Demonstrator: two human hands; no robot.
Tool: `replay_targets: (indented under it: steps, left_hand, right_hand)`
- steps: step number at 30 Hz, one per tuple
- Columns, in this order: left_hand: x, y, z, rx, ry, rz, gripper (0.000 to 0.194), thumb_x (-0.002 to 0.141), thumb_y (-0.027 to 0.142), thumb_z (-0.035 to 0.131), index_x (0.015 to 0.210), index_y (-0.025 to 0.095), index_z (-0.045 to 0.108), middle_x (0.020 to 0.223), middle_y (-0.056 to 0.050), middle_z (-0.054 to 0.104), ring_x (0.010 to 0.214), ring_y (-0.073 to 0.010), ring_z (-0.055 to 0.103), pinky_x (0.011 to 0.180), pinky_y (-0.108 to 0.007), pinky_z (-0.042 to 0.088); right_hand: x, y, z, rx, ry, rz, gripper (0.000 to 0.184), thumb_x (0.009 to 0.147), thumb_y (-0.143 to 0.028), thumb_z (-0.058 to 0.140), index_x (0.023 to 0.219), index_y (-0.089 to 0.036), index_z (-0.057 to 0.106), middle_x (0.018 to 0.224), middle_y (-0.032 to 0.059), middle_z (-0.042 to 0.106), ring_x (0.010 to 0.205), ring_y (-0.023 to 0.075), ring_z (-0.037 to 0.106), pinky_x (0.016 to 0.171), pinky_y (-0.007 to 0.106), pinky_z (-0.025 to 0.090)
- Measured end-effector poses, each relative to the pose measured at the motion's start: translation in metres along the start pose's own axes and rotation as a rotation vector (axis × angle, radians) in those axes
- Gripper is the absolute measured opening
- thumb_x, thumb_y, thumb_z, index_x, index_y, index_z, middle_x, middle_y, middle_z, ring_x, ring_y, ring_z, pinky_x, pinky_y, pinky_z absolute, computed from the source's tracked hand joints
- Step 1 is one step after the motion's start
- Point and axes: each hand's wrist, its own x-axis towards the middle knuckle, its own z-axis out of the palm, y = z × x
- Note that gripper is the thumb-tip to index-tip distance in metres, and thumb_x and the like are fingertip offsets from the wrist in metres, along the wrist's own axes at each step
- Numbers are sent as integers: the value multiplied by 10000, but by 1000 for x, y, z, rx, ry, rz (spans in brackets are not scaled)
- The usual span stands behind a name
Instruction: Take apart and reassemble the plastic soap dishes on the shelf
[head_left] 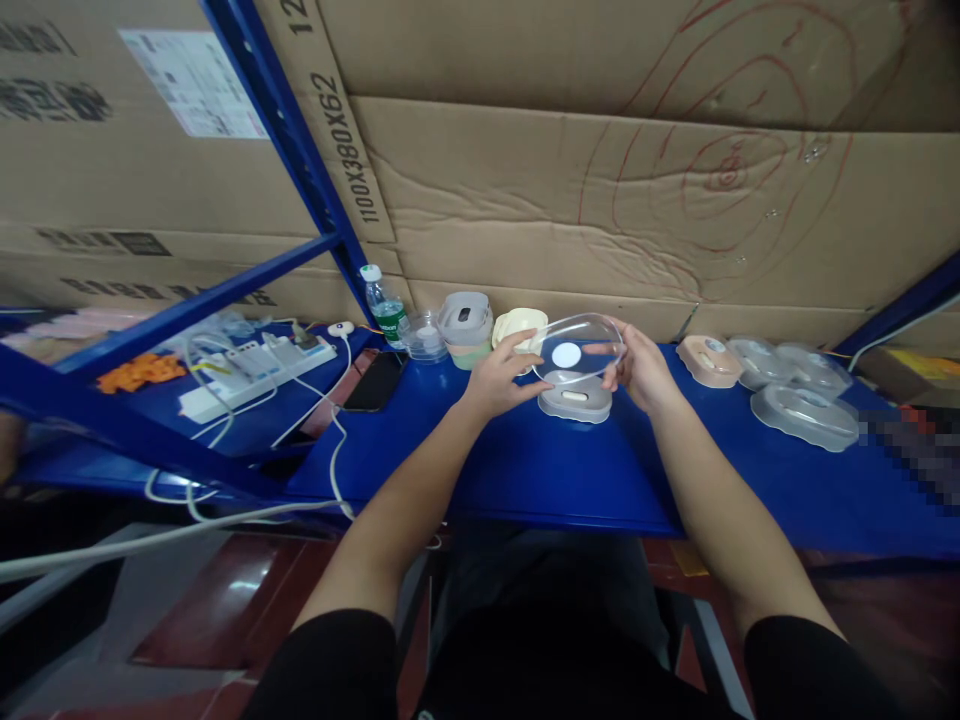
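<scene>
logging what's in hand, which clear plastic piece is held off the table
The clear plastic piece showing a round white spot, held between the left hand and right hand; the other clear pieces sit untouched on the table.

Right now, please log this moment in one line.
left hand: holds clear rounded plastic dish with white sticker; right hand: holds dish; nearby: wavy-edged grey plastic piece on blue table

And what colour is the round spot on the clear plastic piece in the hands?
The round spot is white, as the head view shows.
</scene>
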Motion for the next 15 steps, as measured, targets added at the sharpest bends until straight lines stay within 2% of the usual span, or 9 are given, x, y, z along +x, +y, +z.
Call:
replay_targets:
  steps: [2, 5, 7, 9, 12, 14, 15]
  left_hand:
    - [-1, -15, -2, 21, 156, -81, 465, 854, 630, 755, 1051, 211, 709, 1479, -162, 588, 926, -211, 739, 888, -428, 634]
    - [-1, -44, -15, 84, 498, -237, 441, 853, 543, 791, 1109, 203, 675, 1492, -150, 538, 907, -188, 715, 866, -428, 629]
    - [-1, -63, -29, 139, 680, -359, 425, 847, 465, 812, 1135, 197, 650, 1520, -150, 483, 911, -178, 700, 897, -438, 619]
    - [-2, -80, -41, 152, 784, -473, 406, 836, 379, 821, 1142, 190, 634, 1535, -156, 443, 940, -179, 688, 935, -431, 605]
    - [-5, -96, -51, 138, 874, -625, 410, 828, 279, 810, 1173, 176, 613, 1515, -167, 440, 1023, -203, 672, 997, -434, 577]
    - [-8, -103, -52, 146, 903, -697, 435, 827, 254, 805, 1203, 178, 599, 1492, -172, 458, 1160, -248, 641, 1055, -453, 547]
    - [-10, -106, -52, 143, 870, -701, 446, 843, 257, 790, 1232, 183, 586, 1496, -178, 453, 1257, -275, 600, 1101, -476, 515]
  right_hand:
    - [-1, -1, -1, 43, -35, -18, 853, 920, -856, 343, 1548, -288, 444, 1165, 121, 784, 603, 200, 736, 492, 326, 560]
    - [1, 2, -2, 62, 1, -21, 817, 898, -778, 540, 1541, -282, 455, 1186, 114, 782, 649, 188, 752, 538, 303, 581]
    - [3, 6, -2, 51, 18, -5, 784, 868, -707, 649, 1499, -266, 504, 1174, 116, 785, 644, 179, 749, 533, 290, 580]
    - [7, 12, -3, 24, 26, 4, 747, 852, -682, 684, 1449, -253, 549, 1163, 119, 787, 635, 176, 745, 524, 289, 581]
    - [11, 22, -5, -60, 36, -17, 725, 838, -675, 700, 1400, -233, 583, 1136, 117, 791, 614, 178, 736, 523, 305, 585]
    - [12, 27, -7, -189, 46, -72, 694, 849, -653, 696, 1381, -217, 602, 1090, 101, 797, 618, 187, 736, 572, 337, 604]
    - [12, 29, -8, -285, 49, -115, 658, 863, -627, 691, 1370, -214, 615, 1070, 91, 801, 642, 197, 742, 621, 359, 616]
